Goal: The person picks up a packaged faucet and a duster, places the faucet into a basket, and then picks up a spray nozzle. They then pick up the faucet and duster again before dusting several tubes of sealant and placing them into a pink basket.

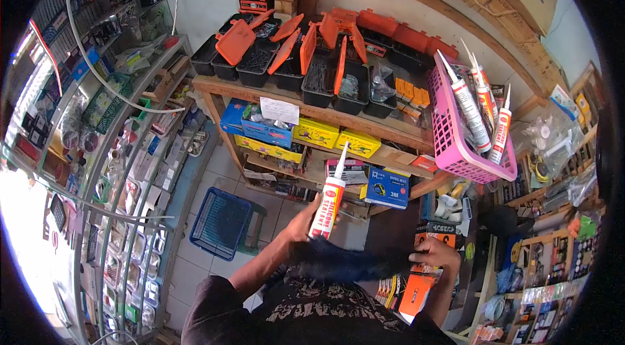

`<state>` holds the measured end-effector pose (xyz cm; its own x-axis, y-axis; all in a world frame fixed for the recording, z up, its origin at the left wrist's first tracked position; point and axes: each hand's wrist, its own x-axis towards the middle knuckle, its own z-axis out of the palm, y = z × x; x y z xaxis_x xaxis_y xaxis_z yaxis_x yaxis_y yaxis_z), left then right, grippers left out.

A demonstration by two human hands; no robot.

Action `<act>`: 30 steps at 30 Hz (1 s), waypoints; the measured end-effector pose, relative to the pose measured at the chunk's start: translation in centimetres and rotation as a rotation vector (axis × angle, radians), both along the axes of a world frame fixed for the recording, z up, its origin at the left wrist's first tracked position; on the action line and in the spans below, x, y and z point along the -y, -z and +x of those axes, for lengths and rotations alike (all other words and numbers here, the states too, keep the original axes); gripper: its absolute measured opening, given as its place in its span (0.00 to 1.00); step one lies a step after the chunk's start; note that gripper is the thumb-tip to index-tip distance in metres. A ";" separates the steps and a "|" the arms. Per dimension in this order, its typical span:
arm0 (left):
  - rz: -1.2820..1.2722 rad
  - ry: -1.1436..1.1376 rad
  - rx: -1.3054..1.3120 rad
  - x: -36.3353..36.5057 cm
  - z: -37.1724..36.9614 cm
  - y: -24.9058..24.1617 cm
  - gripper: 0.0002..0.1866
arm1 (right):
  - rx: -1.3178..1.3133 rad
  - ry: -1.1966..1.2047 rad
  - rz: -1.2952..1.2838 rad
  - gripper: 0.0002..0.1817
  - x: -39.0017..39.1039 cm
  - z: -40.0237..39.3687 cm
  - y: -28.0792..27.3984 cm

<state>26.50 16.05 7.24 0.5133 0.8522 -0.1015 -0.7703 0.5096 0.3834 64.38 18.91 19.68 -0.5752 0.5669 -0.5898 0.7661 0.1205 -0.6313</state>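
My left hand (305, 222) is closed around a silicone sealant tube (328, 207), white with red and yellow print. Its pale nozzle points up, away from me. A dark blue cloth (355, 263) stretches across in front of my chest, below the tube. At the cloth's other end my right hand (436, 255) is closed, with fingers pinching its edge. The cloth hides the tube's bottom end. Several similar tubes (470, 110) stand in a pink plastic basket (456, 161) to the right.
Black boxes with orange lids (235, 41) crowd the wooden shelf (312, 110) ahead. Yellow boxes (316, 131) and a blue 3M box (387, 187) sit lower. A blue basket (221, 222) is at the left by the floor. Orange packages (415, 294) lie below my right hand.
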 end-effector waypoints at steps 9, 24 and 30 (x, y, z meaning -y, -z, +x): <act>-0.072 -0.063 0.061 1.3 0.3 -0.3 0.27 | 0.016 -0.046 -0.054 0.21 -0.1 1.1 0.2; 0.117 -0.032 -0.362 1.7 1.1 -0.8 0.30 | -0.053 -0.049 -0.119 0.21 1.0 1.7 -0.6; -0.242 -0.069 0.167 2.6 1.7 3.5 0.29 | -0.078 0.148 0.000 0.20 1.5 0.8 -0.8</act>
<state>28.20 13.50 3.76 0.4815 0.8470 -0.2252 -0.8484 0.5149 0.1227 65.22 17.39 20.45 -0.5292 0.6490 -0.5466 0.7243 0.0100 -0.6894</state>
